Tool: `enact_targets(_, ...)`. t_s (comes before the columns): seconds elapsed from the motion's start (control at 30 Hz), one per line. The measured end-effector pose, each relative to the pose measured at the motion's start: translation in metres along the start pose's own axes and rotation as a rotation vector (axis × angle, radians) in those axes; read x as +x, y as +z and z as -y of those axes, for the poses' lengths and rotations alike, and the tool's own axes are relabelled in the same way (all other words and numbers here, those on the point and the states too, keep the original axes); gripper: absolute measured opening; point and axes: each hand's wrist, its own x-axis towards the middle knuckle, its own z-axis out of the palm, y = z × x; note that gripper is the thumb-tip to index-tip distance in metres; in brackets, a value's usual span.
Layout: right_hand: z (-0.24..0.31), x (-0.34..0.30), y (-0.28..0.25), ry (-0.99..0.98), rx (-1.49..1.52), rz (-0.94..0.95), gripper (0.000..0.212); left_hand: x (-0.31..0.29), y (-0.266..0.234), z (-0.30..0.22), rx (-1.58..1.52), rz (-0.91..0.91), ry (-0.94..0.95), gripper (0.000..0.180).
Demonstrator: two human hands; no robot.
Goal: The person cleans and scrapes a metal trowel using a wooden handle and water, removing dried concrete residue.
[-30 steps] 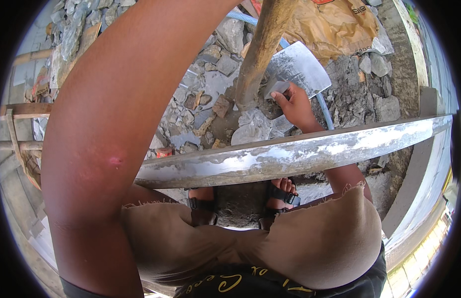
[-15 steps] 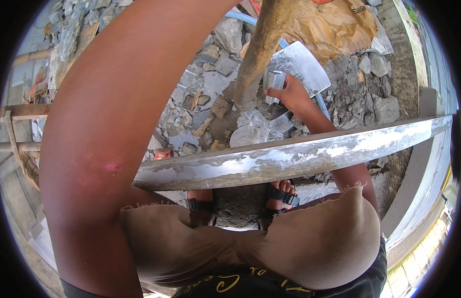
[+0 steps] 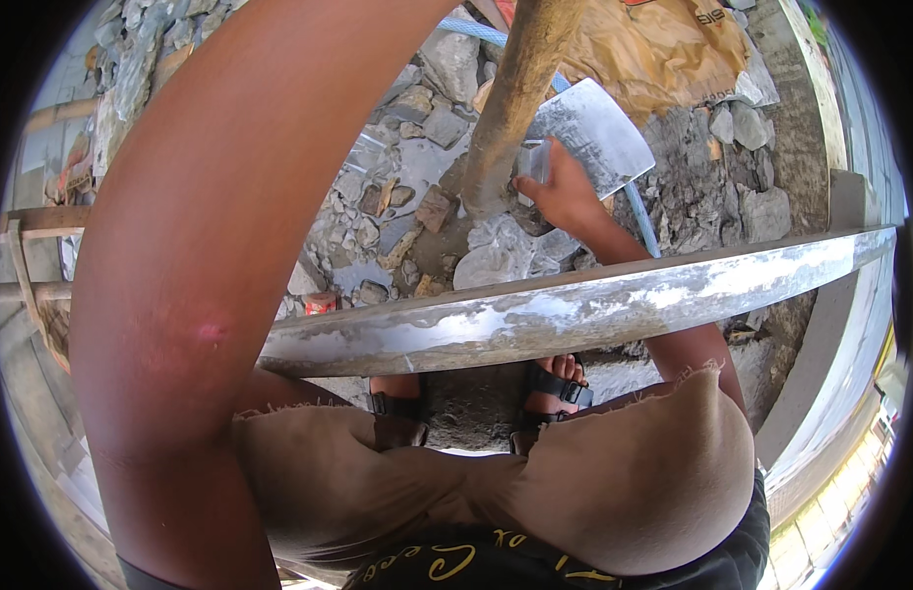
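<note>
Right hand (image 3: pixel 567 194) grasping a small grey block (image 3: pixel 535 162).
Just left of it stands a wooden post (image 3: pixel 516 98); just beyond, a flat metal blade (image 3: pixel 606 133); farther left, loose rubble (image 3: pixel 368 231); nearer the body, a beam (image 3: pixel 575 307). The left hand is out of sight, its grip untellable. Knuckles could scrape if the block jams against the post, or it could drop should the thumb slip.
</note>
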Motion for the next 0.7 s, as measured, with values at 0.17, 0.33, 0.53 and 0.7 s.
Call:
enact_targets(0.17,0.009,-0.012,-0.009,0.095,0.0,0.056,0.06,-0.008,-0.005,-0.003,-0.041,0.071,0.01,0.018)
enact_targets(0.33,0.007,-0.036,-0.001,0.092,0.034,0.132,0.058,-0.006,-0.012,0.003,-0.038,0.047,0.061,0.019)
enact_targets(0.53,0.005,0.004,-0.015,0.009,0.244,-0.009,0.053,-0.004,-0.005,0.002,0.028,-0.009,-0.014,0.022)
enact_targets(0.7,-0.033,0.01,0.006,0.009,0.302,0.127,0.048,-0.004,-0.004,0.006,0.028,0.044,0.043,0.023)
